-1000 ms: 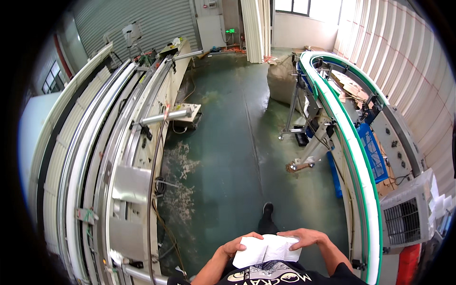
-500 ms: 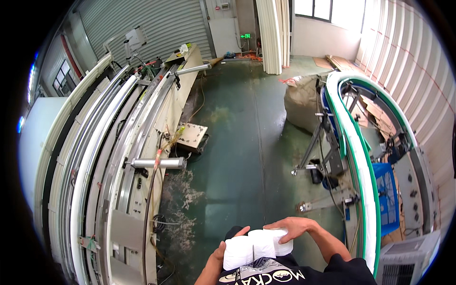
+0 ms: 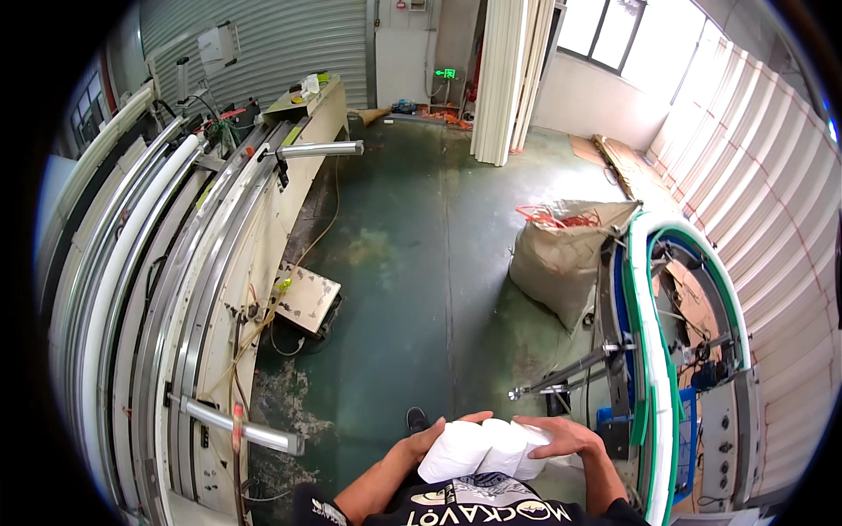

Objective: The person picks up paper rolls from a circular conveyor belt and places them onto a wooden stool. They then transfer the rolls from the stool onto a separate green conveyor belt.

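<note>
Head view: two hands [image 3: 567, 436] hold three white rolls [image 3: 503, 450].

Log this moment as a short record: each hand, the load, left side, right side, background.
Left hand: on the left side of the load
Right hand: on the right side of the load
Load: white rolls, side by side, close to the body
Left side: long machine with metal rails
Right side: curved green-edged conveyor; beige sack with red strands at its mouth
Background: grey roller shutter
</note>
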`<move>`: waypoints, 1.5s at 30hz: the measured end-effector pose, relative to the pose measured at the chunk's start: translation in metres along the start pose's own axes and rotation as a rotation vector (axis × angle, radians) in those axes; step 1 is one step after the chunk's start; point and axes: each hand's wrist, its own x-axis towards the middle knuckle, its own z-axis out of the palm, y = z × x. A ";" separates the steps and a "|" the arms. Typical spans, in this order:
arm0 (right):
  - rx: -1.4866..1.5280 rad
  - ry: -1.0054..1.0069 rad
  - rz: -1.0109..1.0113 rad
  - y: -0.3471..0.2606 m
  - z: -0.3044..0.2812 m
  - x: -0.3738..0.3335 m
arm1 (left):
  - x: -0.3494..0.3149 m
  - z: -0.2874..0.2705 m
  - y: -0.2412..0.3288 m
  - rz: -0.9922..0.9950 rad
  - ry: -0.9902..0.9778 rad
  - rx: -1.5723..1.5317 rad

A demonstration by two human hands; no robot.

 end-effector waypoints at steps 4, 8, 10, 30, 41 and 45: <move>0.054 0.045 0.065 -0.014 -0.070 0.061 | 0.041 -0.038 0.110 -0.062 -0.054 0.067; 0.035 0.042 -0.009 -0.013 -0.138 0.163 | 0.069 -0.087 0.209 -0.008 -0.051 0.079; 0.024 0.030 -0.084 -0.009 -0.179 0.221 | 0.086 -0.109 0.260 0.014 0.012 0.085; -0.285 -0.173 -0.400 -0.160 -0.730 0.756 | 0.331 -0.287 0.834 0.233 0.602 -0.065; 0.080 0.569 -0.110 -0.172 -0.971 0.946 | 0.508 -0.422 1.224 -0.206 0.206 0.289; -0.041 0.516 -0.133 -0.192 -1.053 1.063 | 0.570 -0.492 1.331 -0.123 0.373 0.603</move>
